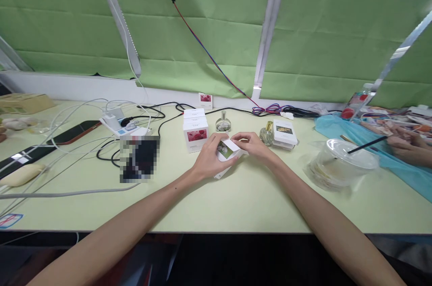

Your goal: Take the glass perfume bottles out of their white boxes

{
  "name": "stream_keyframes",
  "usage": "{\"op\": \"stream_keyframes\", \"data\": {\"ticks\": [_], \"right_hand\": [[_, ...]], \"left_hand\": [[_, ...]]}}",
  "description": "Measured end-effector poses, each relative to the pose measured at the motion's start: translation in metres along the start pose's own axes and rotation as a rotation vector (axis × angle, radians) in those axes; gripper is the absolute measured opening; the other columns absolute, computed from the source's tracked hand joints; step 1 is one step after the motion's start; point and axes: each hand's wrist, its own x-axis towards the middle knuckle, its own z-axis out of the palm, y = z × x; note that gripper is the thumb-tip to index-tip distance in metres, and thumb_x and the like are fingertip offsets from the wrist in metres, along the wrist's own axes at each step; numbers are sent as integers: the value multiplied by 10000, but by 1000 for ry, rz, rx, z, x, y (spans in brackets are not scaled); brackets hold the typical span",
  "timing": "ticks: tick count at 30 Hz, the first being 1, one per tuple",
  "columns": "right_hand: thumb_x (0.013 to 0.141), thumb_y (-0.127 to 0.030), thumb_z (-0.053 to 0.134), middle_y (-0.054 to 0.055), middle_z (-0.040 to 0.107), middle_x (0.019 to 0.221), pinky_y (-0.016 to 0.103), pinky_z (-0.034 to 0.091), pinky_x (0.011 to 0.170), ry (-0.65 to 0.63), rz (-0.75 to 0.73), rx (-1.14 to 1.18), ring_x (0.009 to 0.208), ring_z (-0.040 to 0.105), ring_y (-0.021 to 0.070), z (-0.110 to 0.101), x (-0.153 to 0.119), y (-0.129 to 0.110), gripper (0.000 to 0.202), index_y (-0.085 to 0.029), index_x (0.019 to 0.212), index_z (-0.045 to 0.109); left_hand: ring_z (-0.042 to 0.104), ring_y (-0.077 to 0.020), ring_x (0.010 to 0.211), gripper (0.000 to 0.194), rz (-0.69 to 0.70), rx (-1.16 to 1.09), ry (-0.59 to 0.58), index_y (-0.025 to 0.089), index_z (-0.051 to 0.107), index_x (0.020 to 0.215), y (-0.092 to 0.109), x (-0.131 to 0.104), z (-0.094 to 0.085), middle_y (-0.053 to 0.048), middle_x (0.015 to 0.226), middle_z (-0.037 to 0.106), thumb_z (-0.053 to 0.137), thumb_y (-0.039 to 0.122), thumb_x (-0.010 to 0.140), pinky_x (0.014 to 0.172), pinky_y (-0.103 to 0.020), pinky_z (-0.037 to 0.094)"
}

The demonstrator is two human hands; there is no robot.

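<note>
My left hand (209, 158) is wrapped round a small white box (227, 150) with a green floral picture, held tilted above the table. On the box's right side, the fingers of my right hand (251, 145) pinch a white flap. Behind the box stands a clear glass bottle (223, 122). White boxes with a red flower picture (196, 135) stand in a row just left of it. To the right, a second glass bottle (266, 134) with a gold cap is beside a white box with a yellow flower picture (284, 134).
A power strip (123, 127) with cables, phones (77, 131) and a pixelated dark patch are on the left. A lidded plastic cup (344, 162) with a black straw stands right, near blue plastic (367, 142). Another person's hands (410, 144) are at the far right.
</note>
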Motion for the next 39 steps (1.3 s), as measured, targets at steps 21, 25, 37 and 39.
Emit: {"op": "stream_keyframes", "data": {"ticks": [21, 25, 37, 39], "right_hand": [[702, -472, 763, 54, 749, 885, 268, 438, 638, -31, -22, -35, 713, 598, 154, 2, -3, -4, 351, -161, 863, 776], [694, -448, 762, 53, 745, 878, 258, 418, 615, -30, -10, -34, 696, 585, 147, 2, -3, -3, 331, -160, 857, 780], [707, -390, 736, 57, 755, 918, 252, 416, 602, -42, -17, -55, 700, 595, 149, 1, -3, -2, 288, -168, 882, 790], [710, -388, 735, 56, 756, 922, 253, 417, 605, -47, -18, -53, 702, 597, 150, 0, -3, -1, 284, -172, 885, 792]], "left_hand": [[624, -248, 1066, 466, 20, -29, -13, 233, 537, 1153, 0, 0, -1, -76, 1162, 631, 738, 450, 793, 868, -369, 507], [624, -249, 1076, 478, 21, -28, -14, 233, 534, 1165, -1, 0, 0, -76, 1169, 629, 740, 450, 791, 876, -369, 506], [622, -255, 1083, 482, 12, -26, -17, 233, 535, 1162, 0, 0, -1, -78, 1174, 631, 750, 434, 780, 882, -377, 508], [622, -254, 1084, 479, 18, -25, -16, 236, 535, 1160, 0, 0, -1, -76, 1175, 630, 750, 434, 781, 886, -377, 507]]}}
